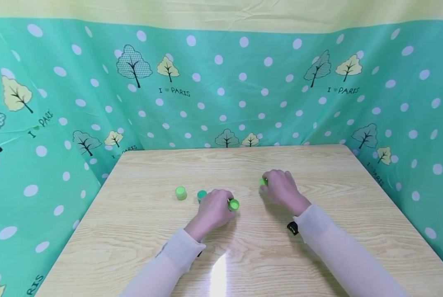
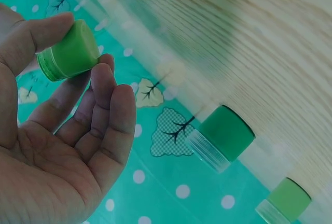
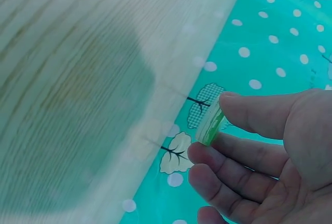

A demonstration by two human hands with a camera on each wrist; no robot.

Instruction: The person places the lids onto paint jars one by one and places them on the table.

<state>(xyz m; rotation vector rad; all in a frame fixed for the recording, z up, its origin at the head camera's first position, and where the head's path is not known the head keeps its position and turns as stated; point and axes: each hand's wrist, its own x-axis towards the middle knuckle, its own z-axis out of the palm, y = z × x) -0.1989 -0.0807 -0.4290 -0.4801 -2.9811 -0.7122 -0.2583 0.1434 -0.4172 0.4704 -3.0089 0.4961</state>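
My left hand (image 1: 215, 208) pinches a small light-green tub (image 2: 73, 53) between thumb and fingers, above the table. No clear lid shows on this tub in the left wrist view. To its right, my right hand (image 1: 282, 190) holds a thin, translucent lid (image 3: 210, 124) with a green edge, gripped at the rim by thumb and fingertips. A dark-green tub (image 2: 227, 133) with a clear lid stands just beyond my left hand, partly hidden by it in the head view. Farther left stands a light-green tub (image 1: 181, 193), also clear-lidded.
The wooden table (image 1: 140, 243) spreads beneath both hands. A teal dotted curtain (image 1: 243, 90) with tree prints hangs behind it and along both sides. Dark wrist straps (image 1: 293, 227) show near the sleeves.
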